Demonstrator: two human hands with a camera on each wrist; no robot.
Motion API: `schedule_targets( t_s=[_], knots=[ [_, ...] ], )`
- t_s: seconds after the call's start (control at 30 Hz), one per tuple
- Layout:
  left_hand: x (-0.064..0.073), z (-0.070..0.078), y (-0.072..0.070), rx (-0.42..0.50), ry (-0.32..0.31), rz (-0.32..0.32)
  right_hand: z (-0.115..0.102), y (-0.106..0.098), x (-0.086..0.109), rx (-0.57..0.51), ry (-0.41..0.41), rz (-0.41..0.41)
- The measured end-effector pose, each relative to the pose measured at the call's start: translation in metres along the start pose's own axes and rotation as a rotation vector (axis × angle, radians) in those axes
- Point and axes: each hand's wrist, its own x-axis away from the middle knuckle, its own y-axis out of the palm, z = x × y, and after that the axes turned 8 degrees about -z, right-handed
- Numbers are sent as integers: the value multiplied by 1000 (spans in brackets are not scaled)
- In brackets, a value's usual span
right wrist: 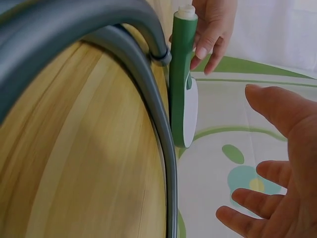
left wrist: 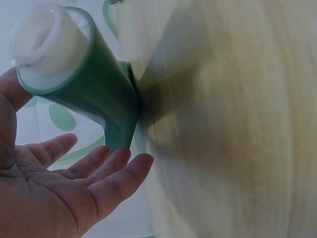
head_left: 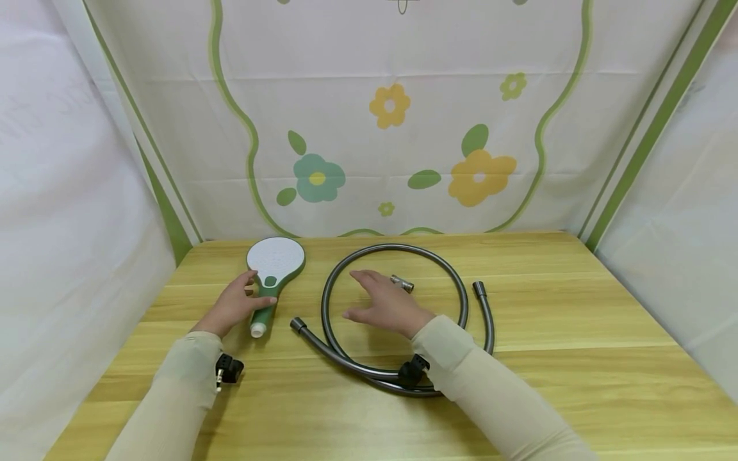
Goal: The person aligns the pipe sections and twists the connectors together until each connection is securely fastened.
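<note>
A green handheld shower head (head_left: 275, 257) with a white face and a white threaded end lies at the left of the table. My left hand (head_left: 232, 305) is spread around its handle (left wrist: 106, 84), thumb on one side and fingers on the other, without curling round it. Right of it lies a coiled dark grey shower hose (head_left: 398, 248), both ends showing. My right hand (head_left: 393, 303) hovers over the coil, fingers apart, nothing held. Beside its fingers, inside the loop, is a small metal fitting (head_left: 403, 283), partly hidden by the hand.
The wooden table (head_left: 576, 358) meets a white curtain (head_left: 346, 51) with printed flowers at the back. White fabric walls stand on both sides. One hose end (head_left: 298, 324) points toward the shower head; the other end (head_left: 480, 289) lies right of the loop.
</note>
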Motion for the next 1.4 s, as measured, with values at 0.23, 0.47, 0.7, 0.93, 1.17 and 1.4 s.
schedule_targets(
  t_s=[0.23, 0.47, 0.7, 0.93, 1.17, 1.4],
  knots=[
    [2, -3, 2, 50, -10, -12, -7, 3, -7, -27, -3, -14],
    [2, -5, 2, 67, -15, -25, -14, 7, -12, -67, -13, -26],
    [-1, -3, 1, 63, -39, -22, -21, 9, -15, -77, -13, -50],
    [-4, -3, 0, 84, -57, -27, -28, 12, -20, -95, -20, -69],
    [-3, 0, 0, 110, -67, -39, -36, 15, -26, -130, -22, -78],
    [-1, -1, 1, 135, -93, -33, -40, 23, -32, -174, -27, -85]
  ],
)
